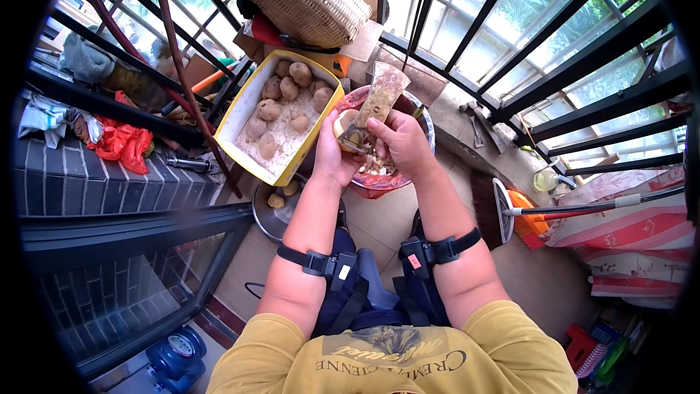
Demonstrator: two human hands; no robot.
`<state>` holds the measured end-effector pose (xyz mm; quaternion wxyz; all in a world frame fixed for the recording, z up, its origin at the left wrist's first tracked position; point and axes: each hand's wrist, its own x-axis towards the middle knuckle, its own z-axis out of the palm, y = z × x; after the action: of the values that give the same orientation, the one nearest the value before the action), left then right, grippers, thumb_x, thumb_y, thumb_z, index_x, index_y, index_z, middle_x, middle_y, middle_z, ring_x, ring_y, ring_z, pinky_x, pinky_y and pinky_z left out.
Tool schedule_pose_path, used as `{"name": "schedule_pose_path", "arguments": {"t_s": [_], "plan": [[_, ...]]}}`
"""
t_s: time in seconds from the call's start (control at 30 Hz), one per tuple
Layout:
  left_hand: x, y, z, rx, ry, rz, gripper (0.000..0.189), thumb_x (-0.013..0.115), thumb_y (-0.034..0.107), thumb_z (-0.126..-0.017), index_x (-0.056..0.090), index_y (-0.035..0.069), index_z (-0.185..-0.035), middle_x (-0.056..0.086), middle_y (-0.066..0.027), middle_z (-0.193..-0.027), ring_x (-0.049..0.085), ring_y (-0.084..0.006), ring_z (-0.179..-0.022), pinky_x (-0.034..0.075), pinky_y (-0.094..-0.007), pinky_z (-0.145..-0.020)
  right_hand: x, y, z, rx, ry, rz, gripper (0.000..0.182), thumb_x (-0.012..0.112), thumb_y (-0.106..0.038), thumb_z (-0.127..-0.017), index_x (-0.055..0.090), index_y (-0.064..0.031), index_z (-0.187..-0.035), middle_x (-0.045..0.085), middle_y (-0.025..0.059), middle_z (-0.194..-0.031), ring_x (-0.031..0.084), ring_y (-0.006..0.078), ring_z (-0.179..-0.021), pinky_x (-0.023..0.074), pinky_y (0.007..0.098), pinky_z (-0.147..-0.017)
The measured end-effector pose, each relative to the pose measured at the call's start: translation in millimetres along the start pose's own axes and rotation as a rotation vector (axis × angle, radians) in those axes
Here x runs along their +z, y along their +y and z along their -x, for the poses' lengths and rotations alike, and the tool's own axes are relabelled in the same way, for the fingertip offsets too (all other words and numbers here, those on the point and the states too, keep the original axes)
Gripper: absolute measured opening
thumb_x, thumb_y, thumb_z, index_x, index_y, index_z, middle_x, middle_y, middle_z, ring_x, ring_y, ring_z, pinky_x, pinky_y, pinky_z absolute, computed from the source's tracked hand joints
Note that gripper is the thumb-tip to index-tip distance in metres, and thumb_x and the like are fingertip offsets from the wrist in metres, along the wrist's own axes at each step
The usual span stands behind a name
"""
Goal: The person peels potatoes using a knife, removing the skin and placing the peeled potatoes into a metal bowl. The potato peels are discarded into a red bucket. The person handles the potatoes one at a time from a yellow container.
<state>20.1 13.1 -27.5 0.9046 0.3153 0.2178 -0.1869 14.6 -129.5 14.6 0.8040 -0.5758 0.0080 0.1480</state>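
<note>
My left hand [333, 153] holds a partly peeled potato [345, 120], its pale flesh facing up. Between the thumb and fingers of my right hand [403, 139] is a worn, flat peeler-like tool [377, 96]. Its wide end points up and away, and its lower end lies against the potato. Both hands are above a round bin [429, 120] lined with a red plastic bag, where peelings [380, 165] show. A yellow-edged cardboard box [225, 131] of unpeeled potatoes [288, 87] stands to the left. Behind my left forearm, a metal basin [262, 219] holds pale potatoes [276, 201], partly hidden.
Black railings [476, 22] curve around the far side. A woven basket [309, 3] stands behind the box. At right are a broom [486, 208] and an orange dustpan [528, 213]. A glass-paned door [142, 279] stands at left, near a blue water jug [178, 358].
</note>
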Motion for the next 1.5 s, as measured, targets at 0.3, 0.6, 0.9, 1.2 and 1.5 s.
{"name": "schedule_pose_path", "arguments": {"t_s": [0.3,0.6,0.9,1.2,1.5], "plan": [[2,-4,3,-0.041,0.004,-0.058,0.030,0.048,0.043,-0.087,0.057,0.016,-0.100,0.062,0.0002,-0.086,0.058,-0.0117,-0.065,0.044,-0.0236,-0.048,-7,21,-13,0.037,0.240,-0.159,0.022,0.063,-0.026,-0.092,0.059,-0.0046,-0.088,0.054,-0.0015,-0.066,0.046,0.0069,-0.045,0.0357,0.0218,-0.040],[11,-5,19,0.025,-0.091,-0.178,0.038,0.054,0.039,-0.086,0.056,0.013,-0.114,0.064,-0.0040,-0.097,0.063,-0.0143,-0.080,0.050,-0.0273,-0.059,-23,11,-18,-0.198,0.512,0.105,0.022,0.063,-0.021,-0.092,0.061,0.0010,-0.090,0.063,0.0053,-0.068,0.055,0.0104,-0.052,0.0447,0.0234,-0.048],[5,-1,5,0.144,-0.060,-0.163,0.040,0.043,0.042,-0.094,0.056,0.010,-0.114,0.063,-0.0025,-0.097,0.063,-0.0128,-0.083,0.051,-0.0266,-0.071,-18,-1,-9,-0.232,0.375,0.162,0.020,0.065,-0.017,-0.090,0.063,0.0005,-0.098,0.064,0.0024,-0.078,0.052,0.0065,-0.058,0.0419,0.0220,-0.053],[6,-3,3,0.176,0.036,-0.133,0.038,0.043,0.039,-0.094,0.056,0.007,-0.111,0.064,-0.0044,-0.093,0.063,-0.0136,-0.081,0.052,-0.0275,-0.071,3,0,-1,-0.031,0.052,-0.100,0.023,0.062,-0.024,-0.092,0.061,-0.0017,-0.099,0.061,0.0026,-0.075,0.047,0.0043,-0.047,0.0347,0.0187,-0.041],[14,3,21,0.159,-0.203,-0.292,0.042,0.052,0.032,-0.086,0.052,0.006,-0.120,0.060,-0.0077,-0.106,0.060,-0.0176,-0.094,0.050,-0.0300,-0.078,-21,15,-20,-0.005,0.537,-0.153,0.028,0.057,-0.025,-0.095,0.060,0.0010,-0.087,0.059,0.0048,-0.068,0.048,0.0080,-0.047,0.0396,0.0228,-0.046]]}}
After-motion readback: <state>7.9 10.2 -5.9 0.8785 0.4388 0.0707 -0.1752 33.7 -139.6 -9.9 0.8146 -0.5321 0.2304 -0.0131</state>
